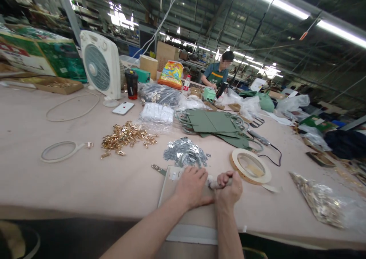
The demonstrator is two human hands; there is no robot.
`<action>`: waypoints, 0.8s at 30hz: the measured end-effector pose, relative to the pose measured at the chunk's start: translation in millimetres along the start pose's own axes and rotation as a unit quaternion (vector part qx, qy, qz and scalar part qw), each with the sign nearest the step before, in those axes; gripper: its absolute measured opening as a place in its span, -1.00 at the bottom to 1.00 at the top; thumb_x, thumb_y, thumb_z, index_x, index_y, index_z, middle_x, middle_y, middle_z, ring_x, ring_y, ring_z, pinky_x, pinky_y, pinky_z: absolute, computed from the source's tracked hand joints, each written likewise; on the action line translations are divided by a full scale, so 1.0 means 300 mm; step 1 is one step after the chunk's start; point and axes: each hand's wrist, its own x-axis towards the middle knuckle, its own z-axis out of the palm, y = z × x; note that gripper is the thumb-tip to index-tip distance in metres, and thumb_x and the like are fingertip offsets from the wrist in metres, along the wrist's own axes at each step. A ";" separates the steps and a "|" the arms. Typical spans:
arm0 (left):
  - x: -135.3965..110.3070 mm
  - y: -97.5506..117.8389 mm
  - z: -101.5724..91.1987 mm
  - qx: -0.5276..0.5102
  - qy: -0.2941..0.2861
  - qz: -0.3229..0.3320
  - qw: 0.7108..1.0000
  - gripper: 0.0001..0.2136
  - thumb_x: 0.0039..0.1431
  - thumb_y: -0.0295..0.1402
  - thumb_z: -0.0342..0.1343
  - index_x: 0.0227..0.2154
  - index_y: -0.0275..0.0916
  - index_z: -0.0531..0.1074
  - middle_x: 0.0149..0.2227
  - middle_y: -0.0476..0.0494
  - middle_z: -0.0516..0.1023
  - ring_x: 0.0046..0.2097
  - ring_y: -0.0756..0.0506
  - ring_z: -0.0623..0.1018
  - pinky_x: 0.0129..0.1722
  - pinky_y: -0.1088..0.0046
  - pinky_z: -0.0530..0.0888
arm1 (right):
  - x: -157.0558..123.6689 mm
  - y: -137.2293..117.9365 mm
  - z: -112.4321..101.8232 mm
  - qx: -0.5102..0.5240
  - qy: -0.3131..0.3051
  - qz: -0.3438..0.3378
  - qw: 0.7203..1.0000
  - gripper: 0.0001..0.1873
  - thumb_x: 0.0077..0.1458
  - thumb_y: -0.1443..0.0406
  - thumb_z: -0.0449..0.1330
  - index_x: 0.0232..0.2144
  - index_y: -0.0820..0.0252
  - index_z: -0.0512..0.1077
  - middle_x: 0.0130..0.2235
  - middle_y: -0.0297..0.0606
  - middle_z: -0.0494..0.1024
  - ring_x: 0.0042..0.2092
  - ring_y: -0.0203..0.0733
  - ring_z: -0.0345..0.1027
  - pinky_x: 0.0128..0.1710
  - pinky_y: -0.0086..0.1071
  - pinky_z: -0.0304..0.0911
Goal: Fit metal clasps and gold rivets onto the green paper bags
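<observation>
A pale beige panel (168, 186) with a strap and buckle (158, 169) at its far left corner lies near the table's front edge. My left hand (191, 188) rests on it, fingers stretched over its surface. Just to the right, my right hand (229, 188) is closed around a tool with a thick pale handle (220, 183), its end pointing left at the panel. What the tool's tip touches is hidden. A curved cord handle (191, 156) stands up behind my left hand. Beyond lies a heap of flat silver metal plates (183, 149).
Gold buckles (126, 137) are heaped left of the silver plates. A tape roll (250, 166) lies at right, a bag of metal parts (320, 200) farther right. Green panels (214, 121), a phone (123, 108) and a fan (100, 64) are beyond. A co-worker (217, 72) stands across the table.
</observation>
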 end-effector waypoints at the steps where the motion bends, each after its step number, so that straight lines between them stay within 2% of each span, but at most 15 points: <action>1: -0.003 0.001 0.003 0.001 0.000 -0.001 1.000 -0.24 0.16 0.29 0.06 0.19 -0.22 0.39 0.19 -0.31 0.48 0.12 -0.37 0.43 0.18 -0.01 0.24 | 0.014 -0.009 -0.005 0.019 0.014 0.003 1.000 -0.66 0.26 0.06 0.19 -0.43 0.16 0.34 -0.60 -0.55 0.22 -0.65 -0.44 0.03 -0.67 -0.57 0.02; 3: -0.006 0.004 0.008 0.005 0.000 -0.002 1.000 -0.21 0.13 0.32 0.06 0.20 -0.21 0.38 0.20 -0.30 0.48 0.13 -0.37 0.43 0.19 -0.01 0.22 | 0.043 -0.024 -0.004 0.030 0.021 0.009 0.999 -0.67 0.23 0.06 0.23 -0.42 0.16 0.35 -0.59 -0.55 0.22 -0.65 -0.46 0.01 -0.69 -0.59 0.00; 6: -0.004 0.004 0.009 0.011 0.005 -0.002 1.000 -0.20 0.10 0.31 0.12 0.22 -0.19 0.37 0.21 -0.27 0.47 0.13 -0.37 0.43 0.21 0.01 0.21 | 0.076 -0.027 0.025 0.015 -0.006 0.030 0.999 -0.66 0.23 0.05 0.22 -0.43 0.16 0.35 -0.62 -0.56 0.20 -0.67 -0.46 -0.02 -0.71 -0.59 -0.04; 10: 0.001 0.006 0.003 0.014 0.002 -0.002 1.000 -0.24 0.10 0.28 0.14 0.18 -0.20 0.40 0.20 -0.27 0.49 0.10 -0.36 0.44 0.20 0.01 0.21 | 0.108 0.006 0.071 -0.016 -0.044 0.082 0.996 -0.64 0.20 0.03 0.22 -0.45 0.16 0.33 -0.65 -0.59 0.17 -0.69 -0.47 -0.04 -0.73 -0.59 -0.08; 15: 0.006 0.013 -0.008 0.022 -0.005 -0.008 1.000 -0.28 0.11 0.25 0.16 0.14 -0.21 0.43 0.18 -0.28 0.50 0.09 -0.36 0.45 0.16 0.03 0.24 | 0.143 0.045 0.079 -0.040 -0.084 0.147 0.985 -0.66 0.14 0.07 0.24 -0.50 0.15 0.30 -0.65 -0.59 0.15 -0.70 -0.47 -0.09 -0.75 -0.59 -0.12; 18: 0.009 0.015 -0.007 0.027 -0.002 -0.013 1.000 -0.29 0.11 0.24 0.17 0.13 -0.23 0.44 0.14 -0.30 0.53 0.07 -0.36 0.45 0.15 0.01 0.25 | 0.130 0.046 0.071 -0.052 -0.103 0.141 0.983 -0.65 0.16 0.07 0.23 -0.50 0.15 0.31 -0.66 -0.58 0.16 -0.70 -0.46 -0.08 -0.75 -0.58 -0.12; 24: 0.008 0.008 0.007 0.028 -0.005 -0.009 1.000 -0.29 0.12 0.25 0.15 0.11 -0.24 0.45 0.13 -0.30 0.52 0.08 -0.35 0.44 0.15 0.01 0.25 | 0.059 0.029 0.054 -0.121 -0.138 0.055 0.982 -0.61 0.28 0.06 0.16 -0.50 0.17 0.33 -0.67 -0.56 0.15 -0.67 -0.44 -0.06 -0.71 -0.57 -0.07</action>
